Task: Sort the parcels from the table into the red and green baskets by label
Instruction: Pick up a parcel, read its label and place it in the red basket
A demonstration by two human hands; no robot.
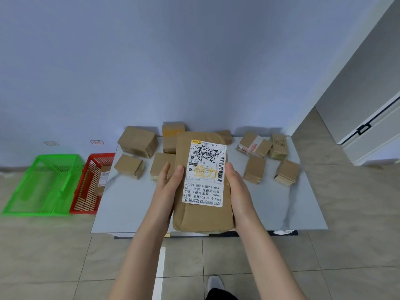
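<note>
Head view | large parcel (label up) is held over the tabletop's near edge | gripped at both sides by left hand and right hand | red basket and green basket are stood off the left edge

Left hand: parcel gripped, thumb laid on top, index finger stretched straight.
Right hand: thumb laid on top, fingers hidden beneath.
Forearms: extended forward.

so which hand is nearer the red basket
Left. The left hand holds the parcel's left edge, on the side facing the red basket; the right hand holds the parcel's right edge, farther from it.
</note>
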